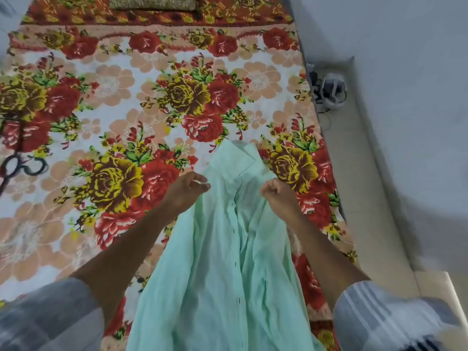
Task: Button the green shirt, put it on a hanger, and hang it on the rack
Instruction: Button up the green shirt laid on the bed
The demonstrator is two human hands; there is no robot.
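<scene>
The pale green shirt (222, 254) hangs in front of me over a bed, collar at the top, its front placket closed with small dark buttons down the middle. My left hand (186, 190) pinches the shirt's left shoulder edge. Curled round the fabric at the right shoulder, my right hand (278, 193) holds that side up. The lower hem runs out of the bottom of the view. A dark hanger (22, 165) lies on the bed at the far left, partly cut off by the frame edge.
A bed with a floral sheet (152, 102) fills most of the view. A cushion (152, 2) lies at its far end. On the floor to the right sit a white device and dark cables (329, 93) beside the wall.
</scene>
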